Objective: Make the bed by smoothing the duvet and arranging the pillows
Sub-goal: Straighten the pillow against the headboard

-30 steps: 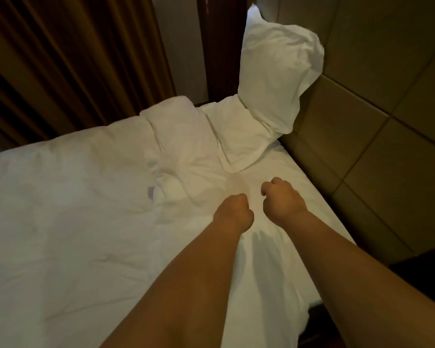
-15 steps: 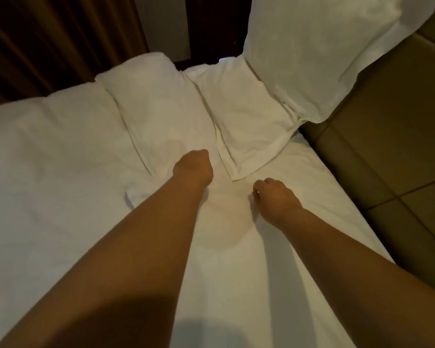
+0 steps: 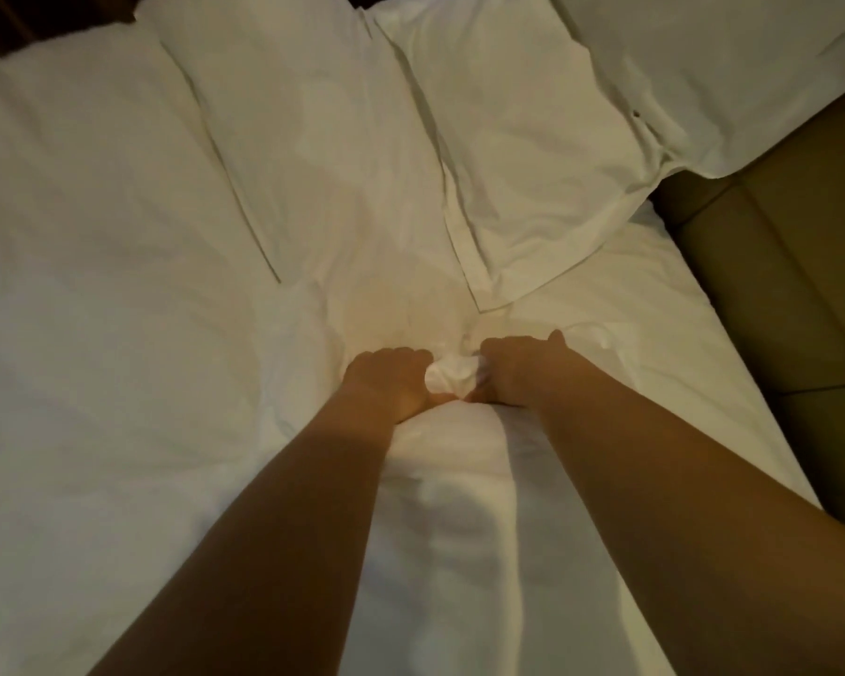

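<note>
- Head view, change: both hands are now brought together at the middle of the bed, where half a second ago they were set apart, the left hand [image 3: 386, 383] up at the corner of a pillow and the right hand [image 3: 518, 370] lower on the cover. The camera is also closer and lower, so the curtain seen a second ago is out of frame.
- Head view, grip: each hand is closed on a bunched knot of white fabric [image 3: 452, 378], which is pinched between the two fists; whether it belongs to the duvet [image 3: 94, 334] or to a sheet cannot be told.
- Head view, task things: the duvet is spread over the left and near part of the bed, with soft creases left in it. Two flat pillows [image 3: 313, 139] [image 3: 523, 163] are laid side by side, touching, at an angle. A third pillow [image 3: 703, 65] is propped against the padded headboard [image 3: 776, 265].
- Head view, progress: the task is judged part-way done. The cover is broadly spread, but the ridge under the forearms is not yet smoothed and the flat pillows are not yet squared against the headboard.
</note>
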{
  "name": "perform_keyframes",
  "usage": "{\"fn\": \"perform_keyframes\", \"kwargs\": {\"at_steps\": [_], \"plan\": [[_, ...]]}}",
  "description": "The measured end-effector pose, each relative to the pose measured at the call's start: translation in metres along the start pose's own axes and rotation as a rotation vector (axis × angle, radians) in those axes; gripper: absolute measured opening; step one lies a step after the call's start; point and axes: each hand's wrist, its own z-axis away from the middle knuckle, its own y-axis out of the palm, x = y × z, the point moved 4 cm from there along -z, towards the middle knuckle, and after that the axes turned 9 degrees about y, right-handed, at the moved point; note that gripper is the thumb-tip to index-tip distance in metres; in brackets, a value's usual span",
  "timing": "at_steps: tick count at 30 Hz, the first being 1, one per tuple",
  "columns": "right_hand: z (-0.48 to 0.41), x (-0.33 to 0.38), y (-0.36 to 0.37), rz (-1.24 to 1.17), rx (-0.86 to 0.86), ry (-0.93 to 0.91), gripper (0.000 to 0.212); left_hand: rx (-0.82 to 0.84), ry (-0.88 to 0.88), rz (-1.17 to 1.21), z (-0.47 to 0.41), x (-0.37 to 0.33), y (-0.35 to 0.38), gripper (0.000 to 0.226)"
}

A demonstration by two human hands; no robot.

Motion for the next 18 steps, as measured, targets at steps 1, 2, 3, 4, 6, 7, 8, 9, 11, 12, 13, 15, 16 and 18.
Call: {"fn": "perform_keyframes", "kwargs": {"at_steps": [1,2,3,4,6,7,8,9,11,12,13,15,16,18], "plan": [[0.005,-0.004,-0.003,-0.026,-0.038,0.0,0.051,0.011,0.012,0.002,0.004,-0.003,-0.002,0.068],[0.014,-0.006,-0.007,-0.056,-0.078,0.006,0.045,0.017,0.026,-0.006,0.01,-0.007,-0.005,0.068],[0.025,-0.009,-0.01,-0.051,-0.124,0.007,0.041,0.016,0.037,-0.024,0.017,-0.011,-0.008,0.07],[0.037,-0.01,-0.013,-0.018,-0.151,-0.004,0.039,0.016,0.038,-0.044,0.026,-0.015,-0.01,0.074],[0.066,-0.014,-0.012,0.015,-0.175,-0.032,0.04,0.03,0.03,-0.081,0.046,-0.028,-0.014,0.083],[0.082,-0.018,-0.01,0.003,-0.185,-0.04,0.044,0.036,0.042,-0.106,0.056,-0.039,-0.017,0.085],[0.1,-0.024,-0.009,-0.016,-0.188,-0.039,0.05,0.038,0.071,-0.136,0.069,-0.053,-0.02,0.083],[0.119,-0.034,-0.007,-0.032,-0.187,-0.028,0.056,0.031,0.109,-0.17,0.082,-0.07,-0.024,0.079],[0.163,-0.061,-0.009,-0.061,-0.217,0.0,0.059,-0.023,0.191,-0.241,0.112,-0.108,-0.038,0.07],[0.187,-0.076,-0.012,-0.079,-0.246,0.016,0.057,-0.064,0.225,-0.276,0.128,-0.128,-0.049,0.067],[0.213,-0.092,-0.016,-0.099,-0.282,0.036,0.054,-0.113,0.257,-0.317,0.145,-0.147,-0.062,0.063],[0.269,-0.123,-0.025,-0.143,-0.366,0.085,0.051,-0.211,0.322,-0.427,0.184,-0.191,-0.09,0.059],[0.299,-0.137,-0.03,-0.171,-0.408,0.108,0.052,-0.253,0.355,-0.485,0.205,-0.214,-0.104,0.058],[0.366,-0.163,-0.04,-0.211,-0.497,0.159,0.056,-0.341,0.422,-0.579,0.251,-0.264,-0.129,0.056]]}}
